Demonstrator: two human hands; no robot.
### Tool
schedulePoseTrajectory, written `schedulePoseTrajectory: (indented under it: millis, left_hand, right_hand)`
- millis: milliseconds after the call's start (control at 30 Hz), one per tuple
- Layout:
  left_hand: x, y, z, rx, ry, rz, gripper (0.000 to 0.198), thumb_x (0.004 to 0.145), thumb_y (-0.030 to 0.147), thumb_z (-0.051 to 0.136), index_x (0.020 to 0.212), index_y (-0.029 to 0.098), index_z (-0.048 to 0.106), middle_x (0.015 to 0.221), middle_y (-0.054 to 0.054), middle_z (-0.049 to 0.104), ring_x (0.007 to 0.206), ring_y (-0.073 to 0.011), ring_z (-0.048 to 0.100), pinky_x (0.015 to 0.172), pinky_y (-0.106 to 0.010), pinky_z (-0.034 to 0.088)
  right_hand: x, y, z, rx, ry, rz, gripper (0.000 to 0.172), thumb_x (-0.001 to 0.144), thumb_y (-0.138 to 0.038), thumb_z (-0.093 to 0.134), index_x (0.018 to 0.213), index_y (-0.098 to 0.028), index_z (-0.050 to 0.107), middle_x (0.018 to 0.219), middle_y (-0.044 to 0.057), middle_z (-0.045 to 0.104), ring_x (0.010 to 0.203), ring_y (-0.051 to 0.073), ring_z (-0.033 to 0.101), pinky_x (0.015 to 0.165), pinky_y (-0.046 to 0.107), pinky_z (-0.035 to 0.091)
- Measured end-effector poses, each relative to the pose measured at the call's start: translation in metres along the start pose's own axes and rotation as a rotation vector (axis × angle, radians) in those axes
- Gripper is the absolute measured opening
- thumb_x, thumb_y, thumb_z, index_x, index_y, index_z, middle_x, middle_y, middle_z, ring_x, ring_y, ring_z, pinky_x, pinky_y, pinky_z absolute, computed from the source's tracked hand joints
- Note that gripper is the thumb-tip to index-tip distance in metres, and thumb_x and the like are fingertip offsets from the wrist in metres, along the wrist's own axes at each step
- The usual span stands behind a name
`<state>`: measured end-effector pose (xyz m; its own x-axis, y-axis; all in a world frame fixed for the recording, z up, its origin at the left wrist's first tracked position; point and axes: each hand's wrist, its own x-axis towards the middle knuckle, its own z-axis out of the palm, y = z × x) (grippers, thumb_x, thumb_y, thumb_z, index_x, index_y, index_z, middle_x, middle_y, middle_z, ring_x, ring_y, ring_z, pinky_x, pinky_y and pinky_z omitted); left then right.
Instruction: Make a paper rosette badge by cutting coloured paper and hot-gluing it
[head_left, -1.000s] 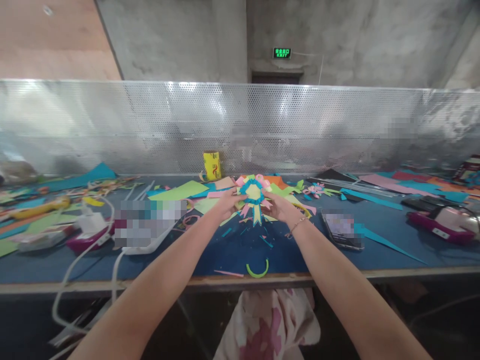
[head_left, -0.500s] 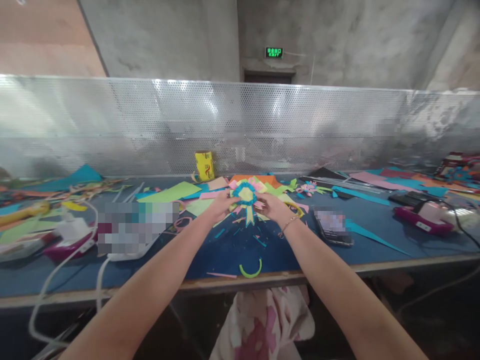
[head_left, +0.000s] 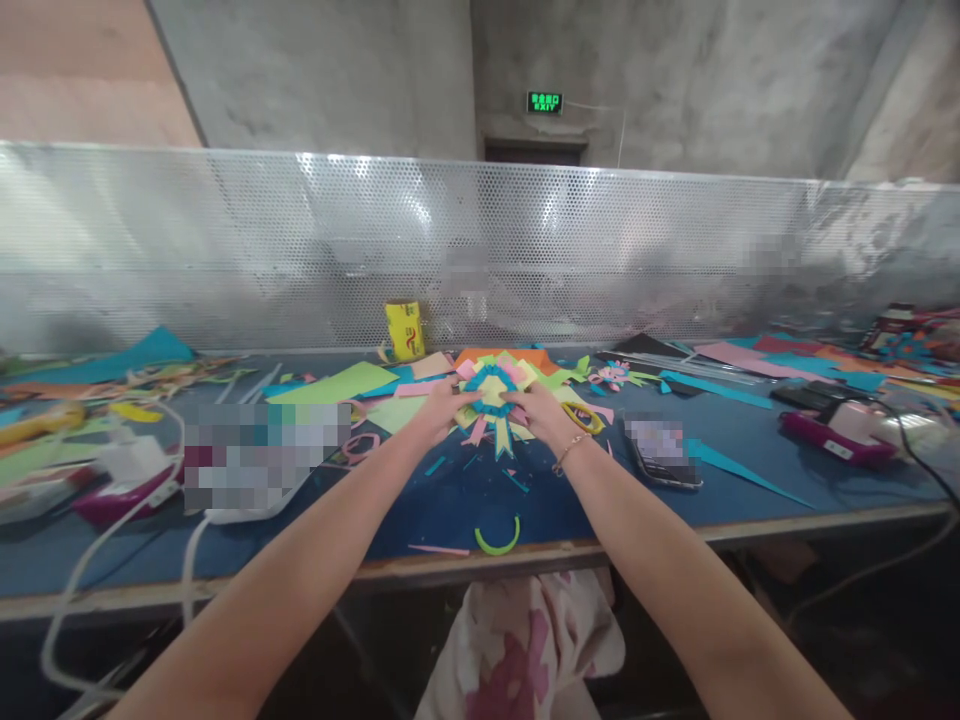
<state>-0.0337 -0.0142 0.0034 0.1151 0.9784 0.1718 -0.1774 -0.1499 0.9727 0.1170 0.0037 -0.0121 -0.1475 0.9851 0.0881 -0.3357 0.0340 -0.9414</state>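
A paper rosette (head_left: 493, 391) with a pale yellow centre, a blue pleated ring and yellow and pink petals is held above the blue table (head_left: 442, 520). My left hand (head_left: 444, 408) grips its left edge. On the opposite edge my right hand (head_left: 541, 412) has its thumb across the blue ring; its other fingers are partly hidden behind. Two pale ribbon tails hang from the bottom of the rosette. Yellow-handled scissors (head_left: 583, 418) lie just right of my right hand. Below, blue paper snippets (head_left: 514, 482) and a curved green strip (head_left: 498, 538) lie on the table.
A phone (head_left: 660, 450) rests to the right, a purple power strip (head_left: 834, 440) beyond it. At left are another purple power strip (head_left: 129, 495) and a white cable (head_left: 64, 610). Coloured sheets (head_left: 337, 385) and a yellow pack (head_left: 405, 330) stand before the perforated metal screen (head_left: 480, 240).
My right thumb has come over the front of the blue ring, and the ring looks flatter, its tails turned slightly right. Both hands still hold the rosette. The view has shifted slightly.
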Motion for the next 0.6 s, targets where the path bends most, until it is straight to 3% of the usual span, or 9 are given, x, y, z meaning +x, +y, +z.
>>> schedulePoseTrajectory:
  millis: [167,367,500,600]
  left_hand:
    - [0.001,-0.002,-0.001,-0.004,-0.015,0.026,0.039,0.051,0.011,0.074,0.085,0.014,0.055,0.07,-0.001,0.065,0.062,-0.0149,0.063,0.06,-0.025,0.051]
    - [0.009,-0.012,-0.004,0.078,0.007,0.081,0.034,0.052,0.015,0.073,0.082,0.013,0.056,0.069,0.0,0.063,0.061,-0.0128,0.061,0.062,-0.027,0.05]
    - [0.01,-0.015,-0.005,0.185,-0.021,0.117,0.034,0.055,0.018,0.072,0.084,0.012,0.056,0.065,0.001,0.061,0.056,-0.0117,0.058,0.055,-0.024,0.048]
    - [0.011,-0.014,-0.006,0.179,-0.061,0.147,0.037,0.056,0.019,0.071,0.09,0.013,0.056,0.074,-0.001,0.063,0.063,-0.0123,0.06,0.06,-0.025,0.05]
  right_hand:
    - [-0.001,-0.003,-0.001,0.057,-0.047,0.062,0.034,0.047,-0.017,0.072,0.073,-0.018,0.051,0.055,-0.005,0.056,0.05,0.009,0.055,0.05,0.021,0.046]
    - [-0.003,-0.002,-0.002,0.073,-0.162,0.124,0.028,0.055,-0.028,0.072,0.074,-0.017,0.055,0.059,-0.001,0.06,0.054,0.01,0.057,0.049,0.02,0.046]
    - [-0.005,0.002,0.001,0.021,-0.03,0.06,0.026,0.052,-0.017,0.072,0.07,-0.017,0.054,0.057,-0.002,0.059,0.05,0.009,0.056,0.044,0.018,0.042]
    - [-0.004,0.004,0.004,0.024,0.041,0.037,0.026,0.052,-0.015,0.07,0.072,-0.016,0.053,0.061,-0.001,0.062,0.052,0.01,0.057,0.045,0.019,0.043]
